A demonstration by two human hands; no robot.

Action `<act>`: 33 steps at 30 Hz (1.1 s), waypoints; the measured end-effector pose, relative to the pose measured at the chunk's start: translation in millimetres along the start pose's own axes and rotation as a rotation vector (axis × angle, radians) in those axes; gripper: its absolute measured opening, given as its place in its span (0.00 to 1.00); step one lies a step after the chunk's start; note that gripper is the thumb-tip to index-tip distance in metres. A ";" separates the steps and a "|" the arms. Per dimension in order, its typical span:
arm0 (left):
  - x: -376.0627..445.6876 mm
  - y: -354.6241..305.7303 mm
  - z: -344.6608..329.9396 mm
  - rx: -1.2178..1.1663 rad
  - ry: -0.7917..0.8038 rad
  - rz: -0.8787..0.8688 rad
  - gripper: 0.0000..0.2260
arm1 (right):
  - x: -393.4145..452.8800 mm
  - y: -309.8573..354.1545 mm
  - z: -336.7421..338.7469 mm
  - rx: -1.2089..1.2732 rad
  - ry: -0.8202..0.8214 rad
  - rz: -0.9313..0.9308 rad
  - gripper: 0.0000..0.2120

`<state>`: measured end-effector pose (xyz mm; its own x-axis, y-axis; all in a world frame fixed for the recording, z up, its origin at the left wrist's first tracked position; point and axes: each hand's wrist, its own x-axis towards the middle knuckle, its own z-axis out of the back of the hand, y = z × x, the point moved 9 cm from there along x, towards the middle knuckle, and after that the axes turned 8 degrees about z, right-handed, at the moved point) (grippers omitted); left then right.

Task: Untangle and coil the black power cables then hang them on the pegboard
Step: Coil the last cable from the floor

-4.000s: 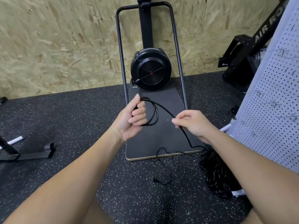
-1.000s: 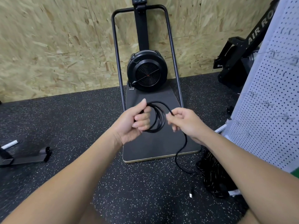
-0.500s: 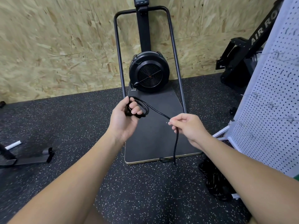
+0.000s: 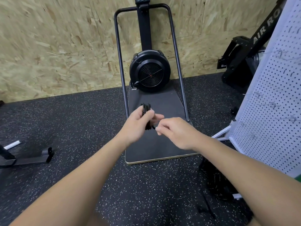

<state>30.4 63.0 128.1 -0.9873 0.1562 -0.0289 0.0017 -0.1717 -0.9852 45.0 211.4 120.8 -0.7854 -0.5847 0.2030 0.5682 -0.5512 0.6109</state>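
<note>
My left hand (image 4: 138,124) grips a tight bundle of coiled black power cable (image 4: 146,108), held upright in front of me above a black platform. Just to its right, my right hand (image 4: 174,132) pinches the cable's last short end near the bottom of the coil. The end itself is mostly hidden by my fingers. The white pegboard (image 4: 275,101) stands at the right edge with several thin wire hooks on it. A dark heap of tangled cables (image 4: 216,180) lies on the floor by the pegboard's foot, partly behind my right forearm.
A black fan-wheel exercise machine (image 4: 149,72) with a tall tube frame stands on its platform (image 4: 156,149) against the chipboard wall. Another black machine (image 4: 244,59) sits at the back right. A metal foot bar (image 4: 31,159) lies on the speckled rubber floor at left.
The loose cable that trailed down to the floor has been taken up into the coil. My right hand moved left, close to my left hand, and the coil is now a tight bundle.
</note>
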 end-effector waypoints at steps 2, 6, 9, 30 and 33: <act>-1.5 -1.5 -3.9 0.308 -0.031 -0.070 0.15 | -0.4 7.4 1.0 0.209 0.002 0.018 0.09; -6.4 -15.9 -10.6 0.447 -0.058 -0.137 0.18 | -2.3 8.7 6.8 0.398 0.027 0.000 0.06; -2.7 -16.9 -13.8 0.324 -0.013 -0.070 0.17 | -1.9 8.6 14.7 0.370 -0.014 -0.035 0.09; -10.6 -20.1 -11.9 -0.640 0.441 0.088 0.11 | -18.1 -63.2 50.2 0.531 -0.520 -0.213 0.08; 1.4 -20.1 8.2 -0.790 0.331 0.046 0.11 | -25.4 -78.9 35.6 0.581 -0.514 -0.345 0.18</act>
<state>27.6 58.7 149.2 -0.8863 0.4630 0.0016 0.2722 0.5237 -0.8073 11.4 290.9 94.6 -0.9853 -0.0194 0.1695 0.1703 -0.1734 0.9700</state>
